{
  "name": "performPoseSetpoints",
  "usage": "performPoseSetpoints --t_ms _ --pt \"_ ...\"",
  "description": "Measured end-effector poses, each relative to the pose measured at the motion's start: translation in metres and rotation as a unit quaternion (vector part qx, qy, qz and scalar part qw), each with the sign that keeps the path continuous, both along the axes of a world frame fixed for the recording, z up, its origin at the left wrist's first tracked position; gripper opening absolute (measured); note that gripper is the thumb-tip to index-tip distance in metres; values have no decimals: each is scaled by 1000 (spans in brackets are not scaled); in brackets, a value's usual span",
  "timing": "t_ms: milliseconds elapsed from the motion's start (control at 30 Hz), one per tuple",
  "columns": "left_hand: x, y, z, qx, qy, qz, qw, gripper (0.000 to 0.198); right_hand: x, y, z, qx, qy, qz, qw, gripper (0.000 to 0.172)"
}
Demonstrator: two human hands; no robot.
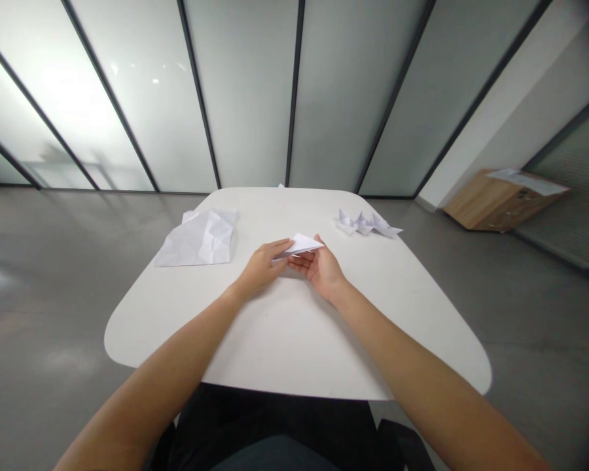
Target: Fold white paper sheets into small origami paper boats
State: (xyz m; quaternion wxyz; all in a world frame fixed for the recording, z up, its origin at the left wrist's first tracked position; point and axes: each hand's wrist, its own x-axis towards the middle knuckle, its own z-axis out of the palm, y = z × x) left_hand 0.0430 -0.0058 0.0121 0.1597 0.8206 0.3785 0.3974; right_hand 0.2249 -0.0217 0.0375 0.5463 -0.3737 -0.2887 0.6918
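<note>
Hands meet near the middle of the tabletop (294,340), a white top with rounded corners, and both are on one folded paper (303,244). Folded paper: white, triangular, with its point toward the far right corner, lying just beyond the centre of the tabletop and partly covered by fingers. Left hand (261,266): palm down, fingers stretched out along the near left part of the paper and touching it; the thumb is hidden, so whether this hand grips or only presses cannot be told. Right hand (322,268): turned partly palm up, fingers curled under the near right part of the paper and thumb on its edge, gripping it. Both forearms are bare and reach in from the near edge. Creased sheet (199,239): white, opened out and heavily wrinkled, lying at the far left edge, well apart from the hands. Small folded figures (366,224): white, pointed, lying near the far right edge, apart from the hands. Wooden cabinet (500,199): on the grey floor beyond the far right corner, against the wall. Frosted glass panels (245,91) with dark frames stand behind the far edge.
</note>
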Motion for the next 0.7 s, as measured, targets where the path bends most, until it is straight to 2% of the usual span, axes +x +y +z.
performPoseSetpoints --t_ms 133,267,367,433,500,700 --pt "1 -3 3 -39 -17 -14 999 40 3 -1 0 -30 -27 -3 999 40" --pt "1 1 0 -21 -40 8 999 34 0 -3 -3 -20 -38 -10 999 33" --pt "1 7 -5 -12 -55 14 998 44 -1 -3 -6 16 -30 -12 999 26" --pt "1 9 -8 2 -61 17 998 54 -1 -3 -8 40 -22 -10 999 22" --pt "1 10 -9 25 -61 20 998 56 -1 -3 -8 60 -17 -8 998 19" --pt "0 5 2 97 -41 23 994 38 -2 -2 -6 86 -26 -34 995 14"
